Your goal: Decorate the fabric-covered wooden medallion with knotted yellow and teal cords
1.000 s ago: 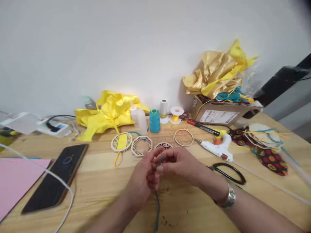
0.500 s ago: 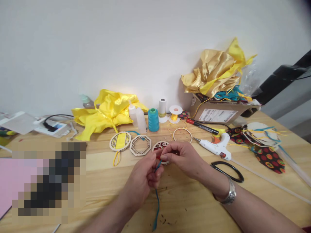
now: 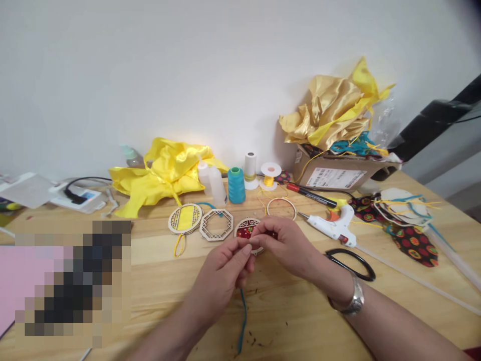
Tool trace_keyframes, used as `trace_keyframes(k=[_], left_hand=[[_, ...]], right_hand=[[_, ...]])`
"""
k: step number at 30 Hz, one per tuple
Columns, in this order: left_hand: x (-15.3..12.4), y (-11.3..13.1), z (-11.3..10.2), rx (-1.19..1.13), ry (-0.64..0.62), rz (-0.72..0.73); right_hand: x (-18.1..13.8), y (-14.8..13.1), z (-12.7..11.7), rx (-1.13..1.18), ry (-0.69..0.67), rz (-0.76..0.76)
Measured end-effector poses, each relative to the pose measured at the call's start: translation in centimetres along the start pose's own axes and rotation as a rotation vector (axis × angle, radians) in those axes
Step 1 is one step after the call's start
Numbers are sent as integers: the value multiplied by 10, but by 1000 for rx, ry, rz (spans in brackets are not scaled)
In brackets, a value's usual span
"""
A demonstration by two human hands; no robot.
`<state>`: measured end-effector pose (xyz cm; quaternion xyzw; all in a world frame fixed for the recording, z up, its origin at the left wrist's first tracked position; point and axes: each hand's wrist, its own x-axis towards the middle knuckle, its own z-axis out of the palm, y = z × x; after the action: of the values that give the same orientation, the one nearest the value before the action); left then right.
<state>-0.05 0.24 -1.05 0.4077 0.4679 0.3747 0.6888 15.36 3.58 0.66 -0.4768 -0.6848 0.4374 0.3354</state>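
Note:
My left hand [image 3: 227,268] is closed in a pinch, and a teal cord [image 3: 243,321] hangs down from under its fingers towards the table's front. Thumb and forefinger of my right hand [image 3: 278,245] are pinched together right against the left fingertips; the cord's upper end is hidden between the two hands. Behind the hands lies a round wooden frame with dark red patterned fabric [image 3: 246,229], partly covered by the right hand. To its left are an octagonal wooden frame [image 3: 206,231] and a round frame with yellow fabric [image 3: 185,219] and a yellow loop.
At right are a white glue gun [image 3: 332,228], black-handled scissors [image 3: 370,273], a marker [image 3: 311,195] and a cardboard box [image 3: 323,173] heaped with fabric. Behind stand a teal thread spool [image 3: 236,186] and white bottles [image 3: 217,186]. Yellow cloth [image 3: 161,173] lies back left.
My left thumb and forefinger have risen and extended to meet the right fingertips, covering the bit of cord that showed between the hands. The cord's hanging tail has barely shifted.

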Motion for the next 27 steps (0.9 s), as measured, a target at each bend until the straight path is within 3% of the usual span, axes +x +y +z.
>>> trace_keyframes(k=[8, 14, 16, 20, 27], left_hand=[[0, -1, -1, 32, 46, 11], [3, 3, -2, -191, 188, 18], [4, 3, -3, -245, 218, 23], [5, 3, -3, -286, 248, 23], [4, 3, -4, -329, 245, 22]], right_hand=[[0, 3, 3, 22, -18, -12], [12, -5, -30, -86, 320, -40], [17, -9, -44, -213, 360, -55], [27, -9, -51, -533, 250, -177], [28, 16, -25, -769, 14, -279]])
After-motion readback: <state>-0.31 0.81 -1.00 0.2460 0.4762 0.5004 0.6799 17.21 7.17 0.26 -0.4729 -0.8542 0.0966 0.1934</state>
